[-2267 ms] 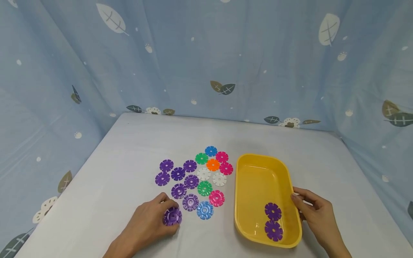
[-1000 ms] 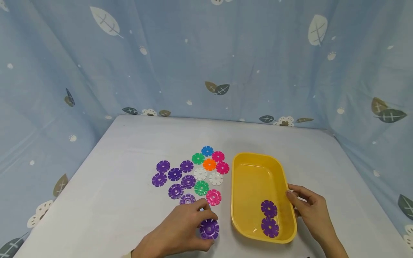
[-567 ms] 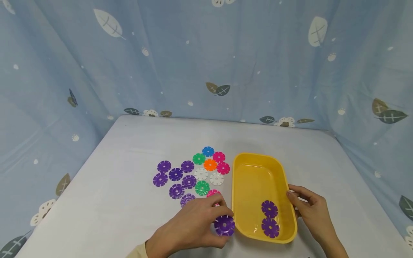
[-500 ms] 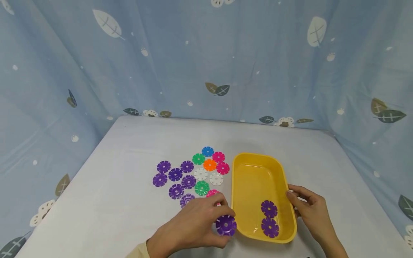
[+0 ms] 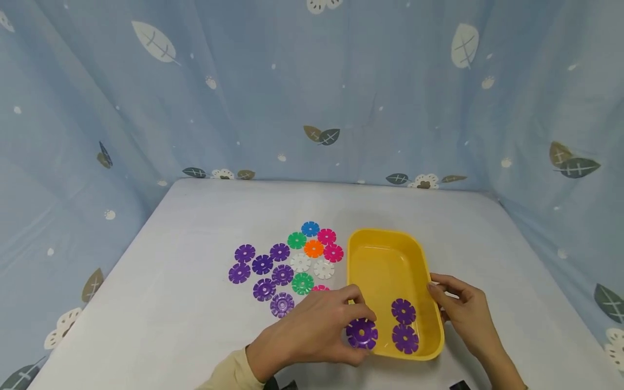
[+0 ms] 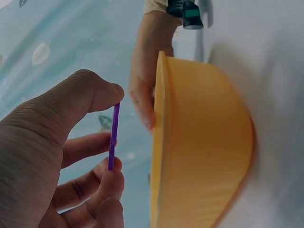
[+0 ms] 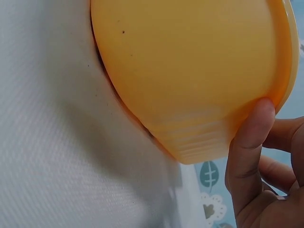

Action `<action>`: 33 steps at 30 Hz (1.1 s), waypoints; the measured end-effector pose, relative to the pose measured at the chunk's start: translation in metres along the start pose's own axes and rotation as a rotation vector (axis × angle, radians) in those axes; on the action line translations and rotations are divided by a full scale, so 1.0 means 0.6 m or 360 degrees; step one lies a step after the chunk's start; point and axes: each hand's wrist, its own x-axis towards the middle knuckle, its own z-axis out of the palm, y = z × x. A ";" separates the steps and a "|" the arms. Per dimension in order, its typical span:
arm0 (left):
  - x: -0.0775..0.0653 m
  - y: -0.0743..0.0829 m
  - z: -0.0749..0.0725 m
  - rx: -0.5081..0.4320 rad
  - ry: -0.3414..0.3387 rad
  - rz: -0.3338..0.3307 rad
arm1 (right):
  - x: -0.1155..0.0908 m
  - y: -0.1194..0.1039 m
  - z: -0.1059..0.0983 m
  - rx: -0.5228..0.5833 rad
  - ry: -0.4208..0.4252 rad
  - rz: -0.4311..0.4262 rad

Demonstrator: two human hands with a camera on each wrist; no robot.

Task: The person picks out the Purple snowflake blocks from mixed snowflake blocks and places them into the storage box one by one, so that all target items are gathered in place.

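A purple slotted plastic disc (image 5: 353,332) is pinched between the thumb and fingers of my left hand (image 5: 317,330). Hand and disc are over the left rim of the yellow tray (image 5: 382,268). From the left wrist view, the disc (image 6: 114,135) shows edge-on, level with the tray's upper part and apart from its wall. My right hand (image 5: 468,311) grips the tray's right rim, with a finger (image 7: 251,147) against the outer wall in the right wrist view. Inside the tray, two purple discs (image 5: 405,339) lie near its front right.
Several purple discs (image 5: 264,290) lie flat left of the tray. Beside them are green, white, orange, blue and pink discs (image 5: 333,253); one pink disc is partly hidden by my left hand. A blue patterned curtain (image 5: 244,97) surrounds the white table (image 5: 195,233).
My left hand has lifted the purple disc from the table's front left and carried it right to the tray's left rim. My right hand has kept its grip on the tray.
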 end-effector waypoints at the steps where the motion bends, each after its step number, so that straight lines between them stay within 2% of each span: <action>1: 0.003 0.000 0.001 0.0006 0.0008 0.0009 | -0.001 0.000 0.001 -0.0002 0.0000 -0.0003; 7: 0.022 -0.005 0.004 0.0052 0.0055 0.0062 | -0.001 0.002 0.000 -0.0023 0.0000 -0.0042; 17: 0.063 -0.012 -0.006 -0.0002 -0.0041 0.0036 | 0.002 0.006 0.001 0.0004 0.0006 -0.0052; 28: 0.099 -0.016 -0.003 0.0086 -0.0070 0.0021 | -0.002 0.003 0.000 0.0010 0.0010 -0.0089; 33: 0.113 -0.016 -0.004 0.0061 -0.0108 0.0000 | -0.003 0.004 -0.001 0.0028 -0.0001 -0.0113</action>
